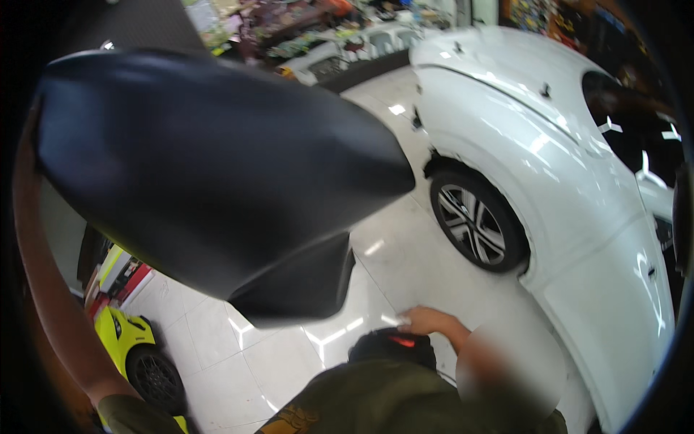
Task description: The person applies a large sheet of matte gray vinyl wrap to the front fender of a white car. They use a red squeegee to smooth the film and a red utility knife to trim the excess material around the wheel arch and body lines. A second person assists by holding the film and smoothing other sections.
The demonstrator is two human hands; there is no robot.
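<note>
A large, curved, matte black car body panel is held up off the floor, filling much of the upper left. My left arm reaches up along the left rim, and my left hand grips the panel's left edge. Its fingers are mostly dark or hidden behind the panel. My right arm is bent in front of me. Beside a black pouch with a red mark at my waist is my right hand, its fingers loosely extended and somewhat blurred. Nothing can be seen in it.
A white car stands at the right, its front wheel exposed. At the lower left is a bright yellow-green car. Glossy tiles cover the floor between them. Cluttered shelving and chairs line the far side.
</note>
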